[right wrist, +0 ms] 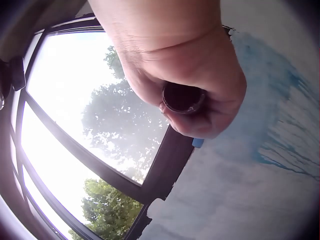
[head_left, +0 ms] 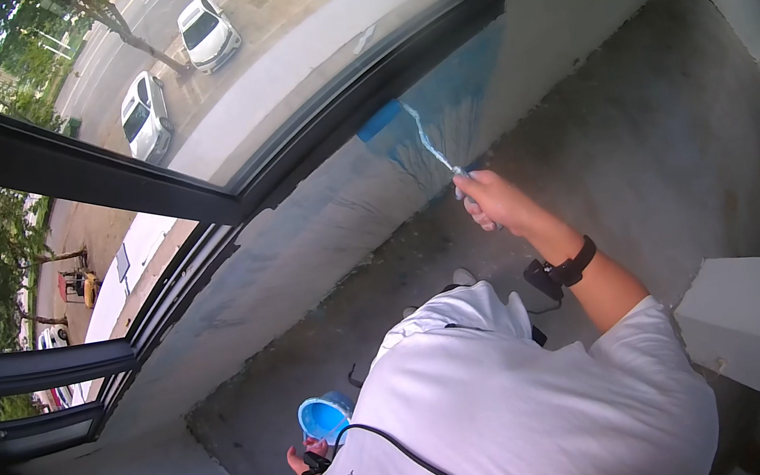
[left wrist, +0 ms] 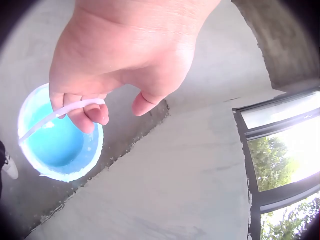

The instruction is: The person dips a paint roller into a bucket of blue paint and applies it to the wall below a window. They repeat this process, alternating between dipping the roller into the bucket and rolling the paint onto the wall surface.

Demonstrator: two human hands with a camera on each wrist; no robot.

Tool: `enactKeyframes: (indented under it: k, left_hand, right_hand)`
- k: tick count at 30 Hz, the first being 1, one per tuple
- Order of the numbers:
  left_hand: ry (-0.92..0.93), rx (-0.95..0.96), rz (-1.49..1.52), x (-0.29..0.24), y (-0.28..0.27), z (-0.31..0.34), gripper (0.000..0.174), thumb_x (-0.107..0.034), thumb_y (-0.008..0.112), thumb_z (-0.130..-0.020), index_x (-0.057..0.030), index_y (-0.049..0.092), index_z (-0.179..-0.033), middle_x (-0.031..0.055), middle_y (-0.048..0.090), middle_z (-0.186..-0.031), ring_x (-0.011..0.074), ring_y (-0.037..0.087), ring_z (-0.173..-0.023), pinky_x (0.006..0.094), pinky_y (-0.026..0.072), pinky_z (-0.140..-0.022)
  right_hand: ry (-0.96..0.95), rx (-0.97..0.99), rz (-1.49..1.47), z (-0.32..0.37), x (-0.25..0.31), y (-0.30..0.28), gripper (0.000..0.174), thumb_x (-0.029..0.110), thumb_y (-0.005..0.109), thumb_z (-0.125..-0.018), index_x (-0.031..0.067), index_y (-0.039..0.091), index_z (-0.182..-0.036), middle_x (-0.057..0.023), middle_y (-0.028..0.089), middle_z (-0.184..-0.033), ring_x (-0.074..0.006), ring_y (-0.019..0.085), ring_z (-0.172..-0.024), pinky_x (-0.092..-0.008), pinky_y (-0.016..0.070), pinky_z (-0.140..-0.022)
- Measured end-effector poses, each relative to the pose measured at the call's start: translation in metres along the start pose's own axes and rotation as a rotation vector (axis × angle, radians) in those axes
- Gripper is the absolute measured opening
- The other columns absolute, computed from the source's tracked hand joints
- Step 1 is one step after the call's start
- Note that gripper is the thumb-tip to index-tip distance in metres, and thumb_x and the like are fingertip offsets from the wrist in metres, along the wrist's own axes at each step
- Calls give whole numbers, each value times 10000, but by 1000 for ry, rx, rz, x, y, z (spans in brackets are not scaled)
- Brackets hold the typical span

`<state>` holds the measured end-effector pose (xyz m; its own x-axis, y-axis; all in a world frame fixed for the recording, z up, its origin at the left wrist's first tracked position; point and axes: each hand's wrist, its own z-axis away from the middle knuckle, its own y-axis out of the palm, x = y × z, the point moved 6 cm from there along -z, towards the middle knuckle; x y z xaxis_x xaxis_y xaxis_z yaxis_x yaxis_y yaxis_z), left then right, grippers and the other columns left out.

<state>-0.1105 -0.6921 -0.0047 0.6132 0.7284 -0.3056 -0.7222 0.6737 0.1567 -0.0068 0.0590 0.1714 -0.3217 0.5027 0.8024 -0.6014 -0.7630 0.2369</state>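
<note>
My right hand point(head_left: 492, 199) grips the handle of a paint roller, its arm stretched forward in the head view. The roller's blue sleeve point(head_left: 380, 121) lies against the wall, just under the window frame. In the right wrist view, the butt end of the roller handle point(right wrist: 184, 97) shows inside the curled fingers, and a bit of blue sleeve peeks out below them. Low beside the body, my left hand point(head_left: 303, 457) holds a bucket point(head_left: 302, 414) of light blue paint. Its fingers hook round the pale bail handle point(left wrist: 40, 125), and the thumb stands apart.
Wet blue paint point(head_left: 464, 77) with drips covers part of the low wall point(head_left: 335, 200). Above it runs a dark window frame point(head_left: 318, 153), with parked cars outside. Bare concrete floor point(head_left: 602, 145) lies to the right, beside a white block-like surface point(head_left: 754, 309).
</note>
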Motion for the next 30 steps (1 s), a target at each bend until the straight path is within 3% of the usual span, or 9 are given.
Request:
enactKeyframes:
  k: [3,6,8,14,19,22,24,28,30]
  left_hand:
    - [-77,98,-31,-6,-5,-21,389,-439,572,-800,-104,424,-928,52,478,-914,218,513,-828,370,458,-748]
    - [-74,-26,151,-7,-17,-26,450,-437,580,-751,-62,430,-947,51,483,-917,204,481,-844,442,327,-898]
    - [-49,0,39,0,-12,-16,386,-434,579,-792,-96,446,-922,66,494,-920,222,519,-825,365,473,-737]
    - [-12,-49,-72,23,-4,29,412,-408,594,-786,-52,501,-970,102,548,-929,209,555,-738,311,514,-646]
    - [21,-48,-19,39,-28,36,404,-405,595,-783,-63,488,-969,95,543,-906,210,557,-737,312,513,-668]
    - [2,-58,71,39,-48,23,409,-415,583,-787,-80,465,-989,84,528,-928,226,541,-825,377,492,-751]
    - [-36,-77,193,46,-62,16,415,-392,594,-747,-72,426,-951,54,496,-920,199,483,-888,471,297,-938]
    - [-37,-23,112,55,-89,15,427,-393,599,-749,-68,429,-970,56,495,-937,205,486,-898,474,281,-965]
    - [-19,-52,124,62,-95,21,438,-399,599,-750,-64,435,-980,60,496,-948,211,489,-916,478,273,-980]
  right_hand:
    - [-14,-3,-6,-7,-7,-1,321,364,481,-991,77,462,-847,22,427,-617,-62,378,-439,-240,309,-379]
    - [-39,-24,20,-11,-15,-3,325,364,482,-990,76,461,-841,18,430,-615,-67,383,-433,-244,306,-374]
    - [-45,-17,21,-16,-24,-9,326,362,482,-990,74,460,-840,17,430,-612,-69,382,-431,-246,306,-373]
    - [-74,-6,47,-35,-58,-33,326,355,481,-992,68,458,-839,17,422,-601,-73,379,-428,-250,305,-372]
    - [-73,61,26,-35,-50,-36,320,349,478,-995,69,456,-840,21,413,-592,-74,380,-423,-253,311,-370]
    - [-28,70,-32,-26,-38,-25,313,345,476,-996,71,457,-845,22,408,-589,-76,375,-418,-257,316,-370]
    - [-55,72,-49,-24,-33,-21,316,342,483,-993,70,460,-835,17,422,-577,-81,399,-424,-264,330,-372]
    - [-44,1,41,-36,-49,-16,329,335,493,-990,64,468,-805,7,447,-566,-90,429,-431,-273,346,-388]
    - [-261,-55,165,-53,-63,-20,352,337,506,-984,56,475,-775,-1,466,-556,-100,449,-436,-282,358,-407]
